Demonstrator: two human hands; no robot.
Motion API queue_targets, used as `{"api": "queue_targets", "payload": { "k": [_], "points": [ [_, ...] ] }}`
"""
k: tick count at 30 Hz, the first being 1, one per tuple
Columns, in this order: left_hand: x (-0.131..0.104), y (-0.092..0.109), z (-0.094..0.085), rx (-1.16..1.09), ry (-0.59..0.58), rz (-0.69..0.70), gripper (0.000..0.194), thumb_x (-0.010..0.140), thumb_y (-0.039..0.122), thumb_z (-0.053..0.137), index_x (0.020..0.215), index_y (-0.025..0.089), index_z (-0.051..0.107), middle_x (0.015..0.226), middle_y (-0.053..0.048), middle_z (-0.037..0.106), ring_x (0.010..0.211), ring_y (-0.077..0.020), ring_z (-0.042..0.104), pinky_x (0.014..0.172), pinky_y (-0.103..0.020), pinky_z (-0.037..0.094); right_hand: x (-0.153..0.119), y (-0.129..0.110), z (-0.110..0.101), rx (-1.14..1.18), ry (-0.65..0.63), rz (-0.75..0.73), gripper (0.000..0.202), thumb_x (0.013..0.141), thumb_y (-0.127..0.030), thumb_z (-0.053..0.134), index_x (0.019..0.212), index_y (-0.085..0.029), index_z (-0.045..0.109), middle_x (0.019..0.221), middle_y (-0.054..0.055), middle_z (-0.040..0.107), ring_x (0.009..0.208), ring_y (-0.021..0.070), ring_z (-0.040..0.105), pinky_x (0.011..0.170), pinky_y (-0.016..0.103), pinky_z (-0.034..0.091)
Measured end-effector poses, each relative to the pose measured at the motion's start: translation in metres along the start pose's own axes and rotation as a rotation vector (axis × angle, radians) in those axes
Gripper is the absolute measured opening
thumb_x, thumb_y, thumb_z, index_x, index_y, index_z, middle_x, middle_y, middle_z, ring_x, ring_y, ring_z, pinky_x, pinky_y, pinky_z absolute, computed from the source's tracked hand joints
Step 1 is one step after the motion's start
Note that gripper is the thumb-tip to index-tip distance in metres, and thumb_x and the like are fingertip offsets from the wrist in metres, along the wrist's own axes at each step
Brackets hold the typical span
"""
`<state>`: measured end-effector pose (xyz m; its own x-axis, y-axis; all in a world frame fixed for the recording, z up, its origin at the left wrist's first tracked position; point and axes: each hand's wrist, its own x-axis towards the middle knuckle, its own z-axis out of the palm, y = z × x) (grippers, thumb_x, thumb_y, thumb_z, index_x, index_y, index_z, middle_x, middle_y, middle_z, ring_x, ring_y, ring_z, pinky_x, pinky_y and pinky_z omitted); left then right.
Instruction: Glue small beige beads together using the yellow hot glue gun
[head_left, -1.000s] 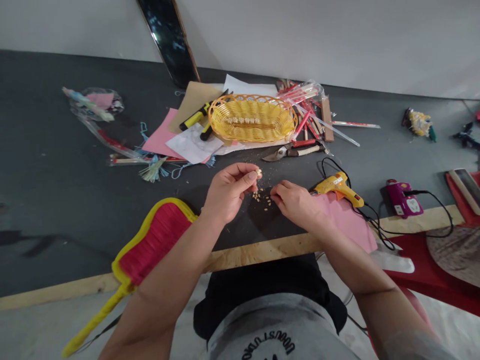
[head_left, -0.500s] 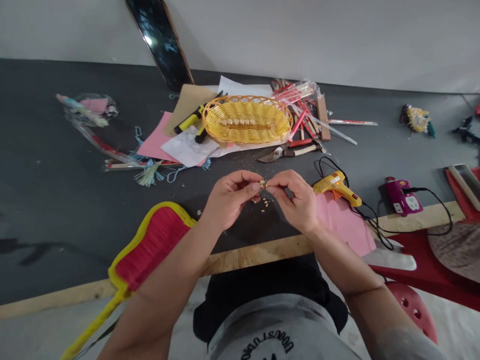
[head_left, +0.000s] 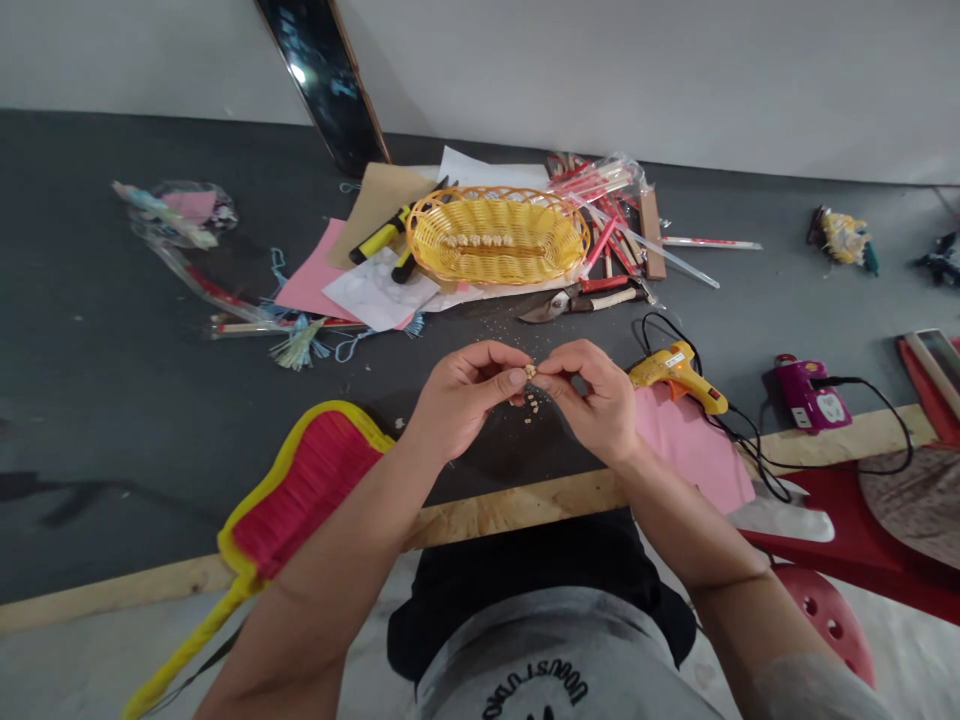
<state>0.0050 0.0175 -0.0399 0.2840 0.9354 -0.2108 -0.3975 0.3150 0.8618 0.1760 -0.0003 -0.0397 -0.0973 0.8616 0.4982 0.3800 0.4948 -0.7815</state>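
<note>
My left hand [head_left: 472,392] and my right hand [head_left: 592,395] meet fingertip to fingertip over the dark table. Between them both hands pinch one small pale piece [head_left: 531,371], too small to make out well. Thumb and index finger are pressed together on each hand. Small pale bits [head_left: 533,405] and fine crumbs lie on the table just below and around the fingers. Beyond the hands, a yellow wicker basket [head_left: 499,265] holds a short row of small pale pieces [head_left: 480,241] and a thin brown stick.
Pruning shears [head_left: 559,304] lie before the basket. To the right are a yellow glue gun [head_left: 679,376], its cord, pink paper [head_left: 694,450] and a purple socket box [head_left: 811,393]. A red fan-shaped item with yellow edging [head_left: 304,490] lies left. A phone [head_left: 322,80] leans at the back.
The small piece has turned slightly between my fingertips. Both hands keep nearly the same place and grip. The view has shifted a little.
</note>
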Motion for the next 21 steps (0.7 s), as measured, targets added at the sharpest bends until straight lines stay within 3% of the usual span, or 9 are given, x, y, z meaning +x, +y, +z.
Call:
{"api": "queue_targets", "payload": {
  "k": [13, 21],
  "points": [
    [0.0, 0.0017, 0.0001, 0.003, 0.042, 0.001, 0.027, 0.058, 0.03, 0.095, 0.075, 0.018, 0.078, 0.068, -0.001, 0.072, 0.055, -0.0102, 0.061, 0.055, -0.022, 0.052, -0.0024, -0.0003, -0.0015, -0.017, 0.013, -0.016, 0.008, 0.092, -0.03, 0.067, 0.088, -0.024, 0.066, 0.08, 0.002, 0.07, 0.074, 0.0171, 0.065, 0.066, 0.033, 0.055],
    [-0.0007, 0.0005, 0.0007, 0.01, 0.035, 0.005, 0.025, 0.059, 0.029, 0.095, 0.074, 0.019, 0.078, 0.068, 0.0, 0.072, 0.056, -0.0098, 0.062, 0.056, -0.021, 0.053, -0.0006, -0.0006, -0.0034, 0.003, -0.057, -0.074, 0.008, 0.094, -0.018, 0.06, 0.088, -0.023, 0.063, 0.08, 0.001, 0.07, 0.075, 0.0155, 0.064, 0.068, 0.031, 0.053]
  ]
}}
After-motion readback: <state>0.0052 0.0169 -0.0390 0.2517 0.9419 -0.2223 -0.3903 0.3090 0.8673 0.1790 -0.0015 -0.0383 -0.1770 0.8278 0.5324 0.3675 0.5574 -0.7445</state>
